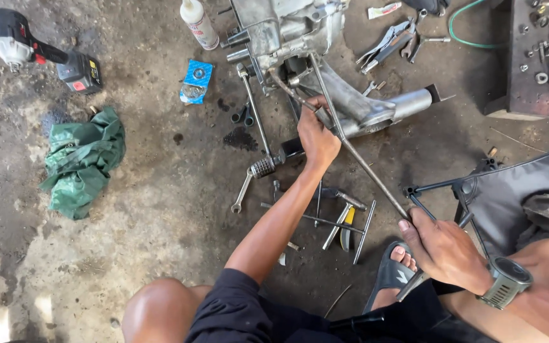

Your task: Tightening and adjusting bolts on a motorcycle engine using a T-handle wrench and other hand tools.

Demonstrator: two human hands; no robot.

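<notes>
Both hands grip long rod

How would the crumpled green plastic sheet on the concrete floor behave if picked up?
The crumpled green plastic sheet would probably hang floppy, since it lies in soft folds. It looks thin, so likely light for its bulk. Its glossy surface may feel slippery, and grime from the stained concrete floor could cling underneath.

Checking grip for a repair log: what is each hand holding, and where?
Right hand grips the long metal rod at its near end; left hand holds it farther up, by the engine casing.
</notes>
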